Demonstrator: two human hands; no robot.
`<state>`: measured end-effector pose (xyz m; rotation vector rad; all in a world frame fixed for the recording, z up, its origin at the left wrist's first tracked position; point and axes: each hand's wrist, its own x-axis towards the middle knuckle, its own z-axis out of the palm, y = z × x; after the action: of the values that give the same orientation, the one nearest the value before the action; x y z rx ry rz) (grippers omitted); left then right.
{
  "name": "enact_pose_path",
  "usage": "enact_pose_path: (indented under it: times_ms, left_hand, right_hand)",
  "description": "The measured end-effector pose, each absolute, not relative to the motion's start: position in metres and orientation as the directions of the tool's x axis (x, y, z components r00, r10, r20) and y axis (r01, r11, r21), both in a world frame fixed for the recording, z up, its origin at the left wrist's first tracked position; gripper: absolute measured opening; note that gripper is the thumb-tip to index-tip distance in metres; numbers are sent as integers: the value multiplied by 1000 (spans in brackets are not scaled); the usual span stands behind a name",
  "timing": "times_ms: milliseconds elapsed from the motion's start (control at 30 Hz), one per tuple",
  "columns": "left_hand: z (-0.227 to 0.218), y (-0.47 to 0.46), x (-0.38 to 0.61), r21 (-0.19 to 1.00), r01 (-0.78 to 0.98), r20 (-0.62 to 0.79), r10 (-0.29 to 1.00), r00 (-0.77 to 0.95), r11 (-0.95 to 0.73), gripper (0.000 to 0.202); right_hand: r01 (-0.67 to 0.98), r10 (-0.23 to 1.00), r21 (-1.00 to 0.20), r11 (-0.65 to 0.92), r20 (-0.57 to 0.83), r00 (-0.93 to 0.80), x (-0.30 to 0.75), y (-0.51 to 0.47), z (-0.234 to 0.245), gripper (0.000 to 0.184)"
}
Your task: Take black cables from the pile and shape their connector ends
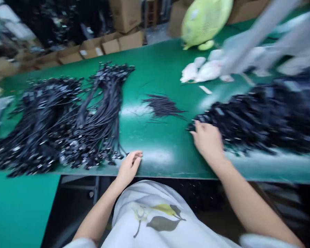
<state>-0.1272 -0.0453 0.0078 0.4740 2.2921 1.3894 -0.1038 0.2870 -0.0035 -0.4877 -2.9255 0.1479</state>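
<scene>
A workshop, judging by the long green worktable, heaped black cables and cardboard boxes behind.

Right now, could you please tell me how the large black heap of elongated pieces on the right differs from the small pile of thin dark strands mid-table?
The black heap is large and reaches the picture's right edge; the strand pile is small. The right hand is at the heap's left end; the strand pile lies untouched. Both are dark, on the green tabletop.

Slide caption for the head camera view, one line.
Right hand at a dark heap, left hand near black cables on a green table.
</scene>
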Motion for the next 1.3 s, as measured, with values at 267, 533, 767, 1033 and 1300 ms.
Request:
enact_pose_path:
  times_ms: [267,533,767,1033,1300]
  left_hand:
    - [82,-138,-210,332,368,402,223,-888,868,34]
    - [82,-144,-308,-136,418,46,427,-903,898,26]
    - [98,-138,-242,-89,701,76,706,-704,708,24]
    - [137,-138,-215,473,500,138,499,-855,725,18]
    - [179,-170,-168,959,233,138,447,-884,164,35]
  right_hand:
    - [84,163,-204,975,408,-898,-101,273,12,59]
    - [-425,-329,-277,862,332,-884,-168,191,20,36]
    - [-620,-469,-309,721,441,-765,-220,93,63,50]
    - [-586,-560,-265,766,172,-810,-318,78,64,16]
    - [-736,-422,-348,580,644,-638,-259,98,131,28]
